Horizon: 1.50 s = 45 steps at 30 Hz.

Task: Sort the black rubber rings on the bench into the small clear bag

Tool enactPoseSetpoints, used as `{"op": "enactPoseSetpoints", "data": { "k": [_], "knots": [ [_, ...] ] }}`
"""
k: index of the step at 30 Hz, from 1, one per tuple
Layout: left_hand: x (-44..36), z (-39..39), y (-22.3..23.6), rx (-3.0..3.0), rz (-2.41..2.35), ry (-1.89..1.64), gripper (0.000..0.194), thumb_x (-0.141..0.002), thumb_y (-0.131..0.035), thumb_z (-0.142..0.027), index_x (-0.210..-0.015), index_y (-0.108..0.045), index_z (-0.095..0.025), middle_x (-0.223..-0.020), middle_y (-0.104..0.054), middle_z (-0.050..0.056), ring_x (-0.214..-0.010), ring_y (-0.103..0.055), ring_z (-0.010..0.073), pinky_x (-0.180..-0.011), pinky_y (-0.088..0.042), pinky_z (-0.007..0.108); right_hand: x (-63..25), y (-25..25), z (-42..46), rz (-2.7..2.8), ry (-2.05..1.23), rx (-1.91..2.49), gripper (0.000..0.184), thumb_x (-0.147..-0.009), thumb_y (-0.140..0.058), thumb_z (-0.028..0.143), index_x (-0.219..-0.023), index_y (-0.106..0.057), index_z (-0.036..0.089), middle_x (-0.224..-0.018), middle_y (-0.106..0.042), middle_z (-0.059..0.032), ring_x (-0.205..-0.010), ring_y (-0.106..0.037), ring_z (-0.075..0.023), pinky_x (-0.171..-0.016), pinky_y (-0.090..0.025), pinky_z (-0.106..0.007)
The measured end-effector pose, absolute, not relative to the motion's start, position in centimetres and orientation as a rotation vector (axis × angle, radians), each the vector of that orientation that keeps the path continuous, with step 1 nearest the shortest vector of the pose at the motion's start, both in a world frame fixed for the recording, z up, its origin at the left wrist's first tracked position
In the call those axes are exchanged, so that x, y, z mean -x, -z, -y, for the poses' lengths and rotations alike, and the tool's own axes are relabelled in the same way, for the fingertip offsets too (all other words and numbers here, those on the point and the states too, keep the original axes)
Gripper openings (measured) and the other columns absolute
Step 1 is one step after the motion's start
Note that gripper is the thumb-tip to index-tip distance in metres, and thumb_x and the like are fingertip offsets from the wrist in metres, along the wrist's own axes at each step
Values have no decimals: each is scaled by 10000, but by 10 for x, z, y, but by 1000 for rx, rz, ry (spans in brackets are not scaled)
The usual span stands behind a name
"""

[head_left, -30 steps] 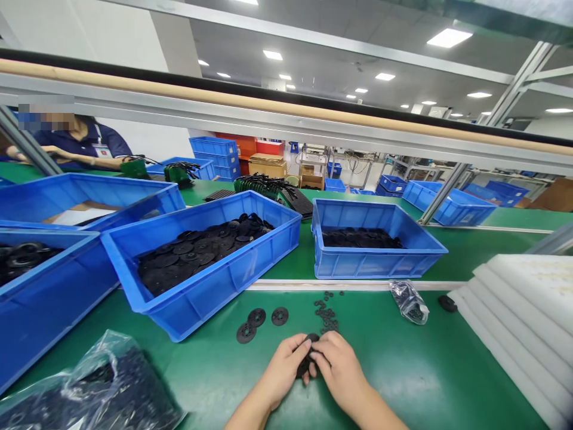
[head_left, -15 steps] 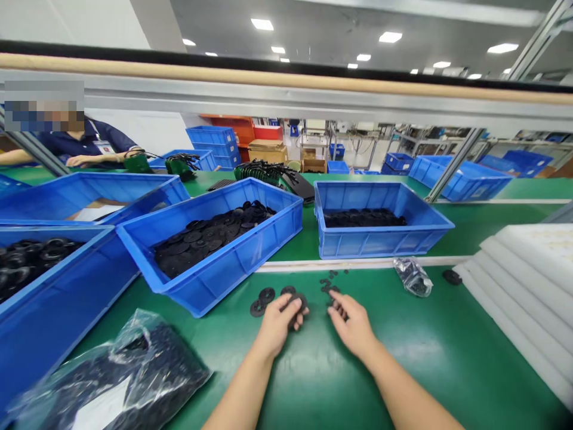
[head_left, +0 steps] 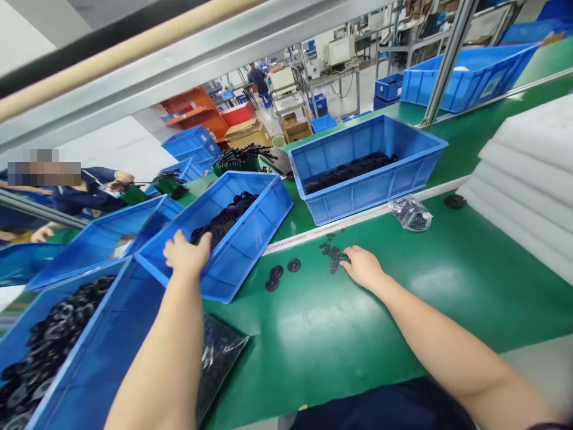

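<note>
My left hand (head_left: 185, 254) reaches over the near end of a blue bin (head_left: 250, 263) of flat black discs (head_left: 228, 218). Its thumb and fingers are apart, with no part visible between them. On the green table, my right hand (head_left: 363, 267) rests at the edge of a loose group of small black rings (head_left: 332, 257). Its fingertips are drawn together at the rings; whatever they pinch is too small to make out. Between the hands lie a single black disc (head_left: 294, 264) and a few overlapping black discs (head_left: 274, 276).
Another blue bin (head_left: 376, 185) with black parts stands behind the rings. A small clear bag (head_left: 410, 214) and stacked white foam sheets (head_left: 528, 173) are at the right. A bin of black rings (head_left: 58, 334) and a plastic bag (head_left: 219, 352) lie left. A co-worker (head_left: 89, 188) sits across the table.
My left hand has moved left from the table to the bin, and the disc it held no longer shows. My right hand stays by the small rings. The view has tilted and dropped.
</note>
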State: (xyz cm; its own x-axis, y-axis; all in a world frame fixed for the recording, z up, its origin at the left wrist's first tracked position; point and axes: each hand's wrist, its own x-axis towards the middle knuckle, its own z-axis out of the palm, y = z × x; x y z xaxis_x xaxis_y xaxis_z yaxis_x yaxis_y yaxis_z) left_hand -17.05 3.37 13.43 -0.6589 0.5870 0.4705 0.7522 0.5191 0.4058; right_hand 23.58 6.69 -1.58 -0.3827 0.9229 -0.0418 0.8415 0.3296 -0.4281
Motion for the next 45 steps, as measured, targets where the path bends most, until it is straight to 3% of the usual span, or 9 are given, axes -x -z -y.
{"op": "enactPoseSetpoints", "data": {
  "k": [3, 7, 13, 18, 21, 24, 27, 31, 45],
  "knots": [
    [153, -27, -112, 1063, 2326, 875, 553, -832, -656, -360, -1243, -518, -17, -1384, -481, 303, -1326, -401, 415, -1080, -290, 642, -235, 16, -67, 2371, -615, 1605, 203, -944, -606, 320, -1069, -667, 172, -1051, -672, -94, -954, -643, -217, -757, -425, -287],
    [87, -15, -62, 1716, 2076, 793, 300, -956, -447, -363, -953, -642, -136, -1000, -686, 159, -1031, -618, 283, -981, -439, 418, -237, 17, -70, 2296, -699, 1630, 209, -911, -650, 304, -1064, -661, 162, -1040, -674, -89, -930, -636, -206, -768, -422, -286],
    [22, -19, -1, 2109, 2454, 254, 287, -866, -634, -301, -1116, -654, -160, -1152, -656, 157, -1080, -621, 318, -904, -469, 415, -237, 22, -70, 2331, -691, 1591, 116, -891, -645, 193, -992, -700, 191, -1027, -676, -66, -951, -634, -193, -809, -425, -273],
    [18, -29, 4, 2123, 2657, 411, 338, -706, -792, -246, -1004, -661, -156, -1018, -660, 108, -927, -651, 246, -824, -479, 331, -237, 24, -72, 2265, -707, 1583, 98, -879, -652, 169, -958, -705, 192, -1007, -682, -63, -920, -638, -190, -806, -449, -279],
    [-2, -19, 6, 2076, 2748, 812, 225, -750, -744, -343, -829, -621, -171, -738, -638, 30, -707, -622, 188, -659, -459, 278, -235, 22, -67, 2168, -732, 1449, 82, -870, -655, 134, -928, -692, 179, -957, -673, -61, -894, -632, -181, -828, -467, -280],
    [-31, 0, 15, 1959, 2915, 1661, 309, -857, -588, -485, -796, -576, -182, -474, -501, -47, -432, -466, 123, -470, -355, 231, -227, 20, -54, 2092, -763, 1140, 88, -888, -632, 127, -939, -681, 179, -927, -661, -53, -883, -623, -173, -831, -483, -282],
    [-50, 16, 26, 1924, 2867, 2270, 435, -831, -617, -582, -909, -606, -154, -487, -542, -40, -376, -439, 98, -414, -334, 213, -213, 23, -36, 2101, -795, 874, 117, -918, -587, 137, -958, -680, 196, -919, -653, -44, -871, -619, -169, -807, -496, -283],
    [-54, 22, 31, 1932, 2744, 2862, 505, -774, -712, -598, -954, -644, -130, -652, -655, 27, -520, -621, 138, -518, -497, 244, -196, 31, -23, 2177, -761, 803, 167, -893, -577, 88, -944, -684, 206, -910, -656, -41, -859, -616, -174, -793, -504, -291],
    [-57, 18, 30, 1767, 2720, 2915, 581, -625, -774, -707, -798, -672, -162, -710, -703, 41, -592, -659, 173, -596, -576, 298, -198, 37, -26, 2326, -356, 1092, 153, -810, -622, 64, -831, -637, 214, -847, -637, -28, -779, -621, -186, -702, -493, -284]
  ]
}}
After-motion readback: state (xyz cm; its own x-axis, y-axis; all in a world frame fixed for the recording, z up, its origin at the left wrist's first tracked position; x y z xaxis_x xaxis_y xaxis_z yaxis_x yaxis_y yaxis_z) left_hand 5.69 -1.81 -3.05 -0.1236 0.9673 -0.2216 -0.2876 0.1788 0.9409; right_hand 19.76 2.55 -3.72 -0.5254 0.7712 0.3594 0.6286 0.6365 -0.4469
